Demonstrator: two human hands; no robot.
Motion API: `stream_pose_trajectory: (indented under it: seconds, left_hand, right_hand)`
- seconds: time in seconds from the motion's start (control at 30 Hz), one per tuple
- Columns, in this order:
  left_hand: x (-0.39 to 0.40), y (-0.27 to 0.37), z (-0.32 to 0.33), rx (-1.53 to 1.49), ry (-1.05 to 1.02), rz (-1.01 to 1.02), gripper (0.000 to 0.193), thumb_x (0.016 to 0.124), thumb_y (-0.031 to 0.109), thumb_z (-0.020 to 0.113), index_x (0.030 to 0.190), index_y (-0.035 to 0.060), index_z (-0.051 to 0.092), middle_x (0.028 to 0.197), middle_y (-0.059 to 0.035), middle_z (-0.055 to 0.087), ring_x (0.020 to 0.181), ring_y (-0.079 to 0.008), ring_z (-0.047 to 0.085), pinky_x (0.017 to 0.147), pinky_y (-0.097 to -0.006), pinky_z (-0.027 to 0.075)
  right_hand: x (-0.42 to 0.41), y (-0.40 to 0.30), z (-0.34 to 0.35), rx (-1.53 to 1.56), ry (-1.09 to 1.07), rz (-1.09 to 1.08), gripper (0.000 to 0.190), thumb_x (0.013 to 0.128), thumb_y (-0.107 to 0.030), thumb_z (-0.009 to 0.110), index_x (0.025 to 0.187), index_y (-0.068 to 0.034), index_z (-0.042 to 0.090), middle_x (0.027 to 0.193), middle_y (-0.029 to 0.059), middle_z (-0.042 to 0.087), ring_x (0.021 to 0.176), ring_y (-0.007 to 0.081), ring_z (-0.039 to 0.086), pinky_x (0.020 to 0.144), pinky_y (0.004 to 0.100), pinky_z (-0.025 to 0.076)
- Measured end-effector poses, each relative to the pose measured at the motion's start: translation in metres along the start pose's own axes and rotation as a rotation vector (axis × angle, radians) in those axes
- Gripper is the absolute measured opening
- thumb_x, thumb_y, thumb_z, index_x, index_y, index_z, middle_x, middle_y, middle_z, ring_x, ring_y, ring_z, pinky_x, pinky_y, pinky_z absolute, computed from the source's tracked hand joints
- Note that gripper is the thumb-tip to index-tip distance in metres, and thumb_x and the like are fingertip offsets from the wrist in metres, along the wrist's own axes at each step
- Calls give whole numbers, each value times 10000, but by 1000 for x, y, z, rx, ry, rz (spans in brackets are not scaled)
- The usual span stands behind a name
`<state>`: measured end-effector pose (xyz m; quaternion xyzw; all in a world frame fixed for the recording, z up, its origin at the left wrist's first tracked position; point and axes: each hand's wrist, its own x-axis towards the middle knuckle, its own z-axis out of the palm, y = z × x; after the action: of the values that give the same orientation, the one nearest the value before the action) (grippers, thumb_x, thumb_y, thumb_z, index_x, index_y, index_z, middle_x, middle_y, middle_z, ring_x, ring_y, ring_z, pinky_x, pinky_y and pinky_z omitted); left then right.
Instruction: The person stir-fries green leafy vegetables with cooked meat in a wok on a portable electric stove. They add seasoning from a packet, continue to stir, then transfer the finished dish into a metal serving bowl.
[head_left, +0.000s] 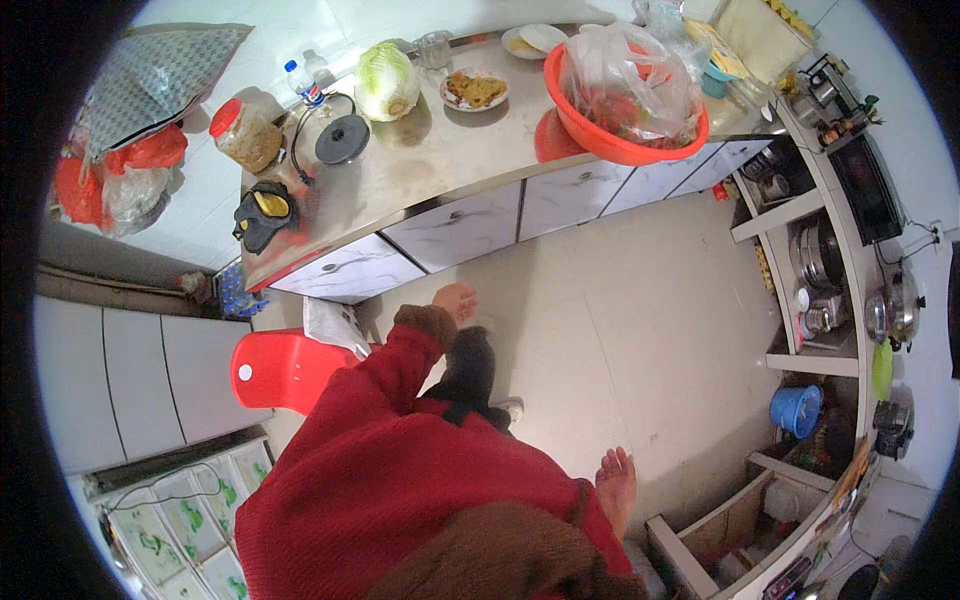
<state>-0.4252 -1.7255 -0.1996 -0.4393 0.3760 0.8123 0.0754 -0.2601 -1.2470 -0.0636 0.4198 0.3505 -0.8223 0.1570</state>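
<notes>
My left hand (455, 301), at the end of a red knitted sleeve, hangs in front of the counter's cabinet doors with fingers loosely bent and nothing visible in it. Nearest to it are a marble-patterned cabinet door (454, 217) and a red plastic stool (289, 373), with a white printed sheet or bag (334, 324) beside the stool. My right hand (616, 487) hangs over the pale tiled floor (660, 330), fingers a little apart and nothing seen in them. Dark trousers and part of a light shoe show between the arms.
On the steel counter (465, 150) stand a Chinese cabbage (387, 81), a plate of food (474, 89), a black round appliance base (342, 139), a lidded jar (246, 136) and an orange basin (626, 142) holding plastic bags. A blue bucket (796, 412) sits in the right shelving.
</notes>
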Motion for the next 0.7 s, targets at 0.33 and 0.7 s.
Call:
stream_pose_trajectory:
  seconds: [0.33,0.7]
  left_hand:
    - [148,55,-38,-294,114,-85,188,911,148,608,1073,72,549,1013,-107,581,879,-267,594,717,-355,554]
    - [226,93,-33,-439,149,-133,219,931,237,600,1093,99,550,1074,-91,574,924,-266,597,761,-378,564]
  right_hand:
    - [2,57,55,93,93,16,309,973,-316,515,1171,-93,593,1062,47,634,911,163,590,752,298,489]
    - [26,109,207,-131,208,137,389,955,-315,550,1266,-82,528,1108,62,632,914,157,594,756,292,485]
